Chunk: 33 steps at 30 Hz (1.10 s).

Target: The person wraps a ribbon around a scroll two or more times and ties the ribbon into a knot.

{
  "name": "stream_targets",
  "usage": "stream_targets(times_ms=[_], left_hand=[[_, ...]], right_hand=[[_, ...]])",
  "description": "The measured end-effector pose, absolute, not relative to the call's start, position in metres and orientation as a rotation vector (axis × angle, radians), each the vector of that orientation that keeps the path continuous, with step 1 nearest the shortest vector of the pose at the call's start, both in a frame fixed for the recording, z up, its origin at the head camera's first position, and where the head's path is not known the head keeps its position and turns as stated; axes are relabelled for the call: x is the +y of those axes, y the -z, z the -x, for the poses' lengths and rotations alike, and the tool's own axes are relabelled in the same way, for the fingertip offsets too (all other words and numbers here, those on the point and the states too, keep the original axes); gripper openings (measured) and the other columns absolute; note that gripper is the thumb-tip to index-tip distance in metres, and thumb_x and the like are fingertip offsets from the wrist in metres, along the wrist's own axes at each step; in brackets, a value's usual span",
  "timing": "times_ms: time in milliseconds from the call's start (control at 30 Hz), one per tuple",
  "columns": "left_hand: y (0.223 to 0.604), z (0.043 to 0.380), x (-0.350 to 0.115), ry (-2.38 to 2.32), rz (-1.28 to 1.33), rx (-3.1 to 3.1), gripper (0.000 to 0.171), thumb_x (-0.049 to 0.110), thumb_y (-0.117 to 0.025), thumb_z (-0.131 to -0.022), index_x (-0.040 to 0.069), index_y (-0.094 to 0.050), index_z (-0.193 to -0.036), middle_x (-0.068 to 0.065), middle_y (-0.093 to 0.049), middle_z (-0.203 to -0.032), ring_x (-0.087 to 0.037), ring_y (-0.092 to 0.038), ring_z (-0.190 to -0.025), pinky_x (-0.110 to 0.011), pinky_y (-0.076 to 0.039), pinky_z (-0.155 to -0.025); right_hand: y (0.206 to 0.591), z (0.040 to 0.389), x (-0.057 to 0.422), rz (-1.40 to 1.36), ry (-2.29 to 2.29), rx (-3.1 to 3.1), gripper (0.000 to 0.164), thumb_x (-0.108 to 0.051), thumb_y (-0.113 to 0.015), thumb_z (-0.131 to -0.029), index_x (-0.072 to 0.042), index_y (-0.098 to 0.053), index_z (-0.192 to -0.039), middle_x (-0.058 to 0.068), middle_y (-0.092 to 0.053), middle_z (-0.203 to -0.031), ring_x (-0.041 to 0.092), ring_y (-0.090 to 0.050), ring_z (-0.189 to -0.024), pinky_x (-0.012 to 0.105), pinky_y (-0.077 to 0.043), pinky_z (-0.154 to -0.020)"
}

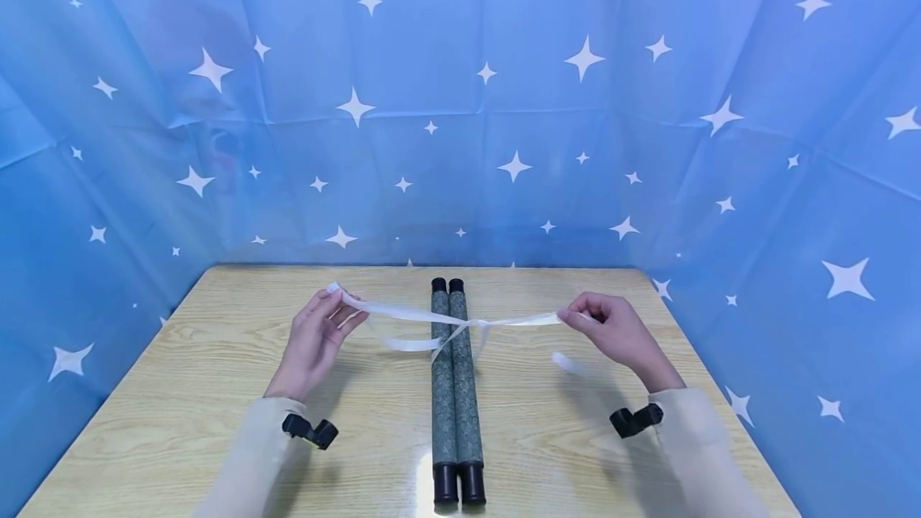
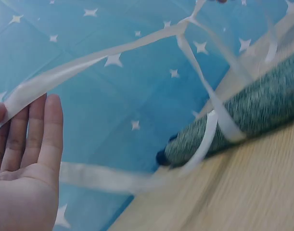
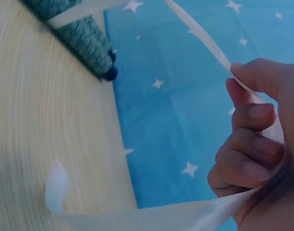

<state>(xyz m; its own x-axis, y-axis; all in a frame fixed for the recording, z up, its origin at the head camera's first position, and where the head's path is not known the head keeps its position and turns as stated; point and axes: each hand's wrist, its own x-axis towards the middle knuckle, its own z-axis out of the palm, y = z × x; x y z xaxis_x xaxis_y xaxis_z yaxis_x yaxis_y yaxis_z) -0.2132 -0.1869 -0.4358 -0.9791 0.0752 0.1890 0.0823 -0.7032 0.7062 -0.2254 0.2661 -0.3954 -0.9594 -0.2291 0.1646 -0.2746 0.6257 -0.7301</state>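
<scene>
A rolled-up scroll (image 1: 456,390), two green mottled rolls side by side with black end knobs, lies lengthwise on the table. White ribbon (image 1: 403,312) goes round it, crossing itself above the rolls. My left hand (image 1: 313,342) pinches one length of it between thumb and fingers, left of the scroll. On the other side my right hand (image 1: 620,336) pinches the opposite length between thumb and forefinger, its other fingers curled. Both lengths stretch nearly straight above the scroll. In the left wrist view, a knot-like crossing of the ribbon (image 2: 184,24) stands off the green roll (image 2: 262,103).
The wood-grain table (image 1: 180,430) ends at the back against a blue curtain (image 1: 446,206) with white stars. A loose ribbon loop (image 1: 410,344) hangs left of the crossing, and a free tail (image 1: 568,363) dangles below my right hand. Each wrist carries a small black camera.
</scene>
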Motion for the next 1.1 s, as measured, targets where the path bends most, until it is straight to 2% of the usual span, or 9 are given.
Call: stream_targets(times_ms=[333,533,733,933,1100], left_hand=[[0.451,0.202,-0.236,2.828,0.086,-1.185,0.014,0.010,-0.055,-0.102,0.005,-0.066,-0.096,-0.008,-0.066,-0.097,-0.019,-0.066,-0.094,-0.040,-0.047,-0.098],[0.461,0.196,-0.260,2.837,0.015,-1.144,0.015,0.006,-0.053,-0.102,0.003,-0.066,-0.094,-0.009,-0.066,-0.096,-0.020,-0.067,-0.092,-0.038,-0.049,-0.094],[0.468,0.189,-0.277,2.806,-0.162,-1.193,0.013,0.007,-0.054,-0.101,0.003,-0.065,-0.096,-0.008,-0.066,-0.095,-0.019,-0.066,-0.092,-0.034,-0.050,-0.092],[0.473,0.181,-0.286,2.811,-0.290,-1.244,0.008,0.007,-0.053,-0.102,0.002,-0.058,-0.106,-0.010,-0.063,-0.099,-0.019,-0.064,-0.094,-0.034,-0.047,-0.097],[0.476,0.177,-0.291,2.785,-0.351,-1.372,0.016,0.010,-0.049,-0.104,0.002,-0.049,-0.118,-0.009,-0.064,-0.101,-0.018,-0.065,-0.097,-0.035,-0.045,-0.098]], right_hand=[[0.412,0.227,0.284,-0.385,-1.182,-2.825,0.034,-0.053,-0.062,-0.092,-0.019,-0.070,-0.091,0.002,-0.046,-0.062,0.018,-0.042,-0.054,0.033,-0.040,-0.060],[0.420,0.228,0.294,-0.393,-1.110,-2.851,0.033,-0.052,-0.062,-0.092,-0.020,-0.069,-0.091,0.002,-0.048,-0.064,0.017,-0.042,-0.055,0.032,-0.038,-0.057],[0.429,0.232,0.307,-0.408,-1.056,-2.864,0.029,-0.049,-0.064,-0.092,-0.021,-0.069,-0.088,0.000,-0.047,-0.064,0.015,-0.042,-0.056,0.031,-0.038,-0.057],[0.437,0.233,0.322,-0.392,-1.047,-2.888,0.034,-0.047,-0.064,-0.093,-0.014,-0.072,-0.094,-0.001,-0.043,-0.062,0.014,-0.038,-0.053,0.030,-0.037,-0.055],[0.443,0.233,0.332,-0.367,-1.021,-2.925,0.039,-0.050,-0.063,-0.093,-0.012,-0.071,-0.093,0.000,-0.043,-0.062,0.014,-0.036,-0.053,0.030,-0.036,-0.053]])
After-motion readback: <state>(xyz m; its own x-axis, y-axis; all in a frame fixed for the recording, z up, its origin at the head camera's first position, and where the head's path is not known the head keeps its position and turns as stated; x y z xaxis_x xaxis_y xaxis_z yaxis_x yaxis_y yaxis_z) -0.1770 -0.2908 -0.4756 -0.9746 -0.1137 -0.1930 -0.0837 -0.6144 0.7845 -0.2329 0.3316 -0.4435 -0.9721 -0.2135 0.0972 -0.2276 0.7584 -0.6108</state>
